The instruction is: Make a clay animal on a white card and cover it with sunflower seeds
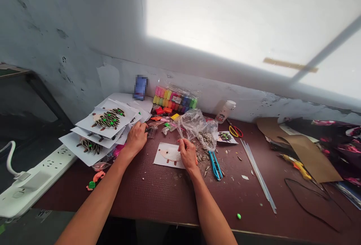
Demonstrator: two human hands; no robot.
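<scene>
A white card with a pale hedgehog body, dark nose and brown feet lies on the brown table. My right hand rests over its right edge, fingers pinched together; what they hold, if anything, is hard to make out. Just beyond is a crumpled clear plastic bag with striped sunflower seeds in and around it. To the left, my left hand is closed beside a stack of finished-looking hedgehog cards. Something dark shows at its fingertips, too small to name, near a small clear bag.
Right of the card lie a teal utility knife, scissors, clear glue sticks and a yellow glue gun with its cord. A coloured clay pack and white bottle stand behind. A power strip sits left.
</scene>
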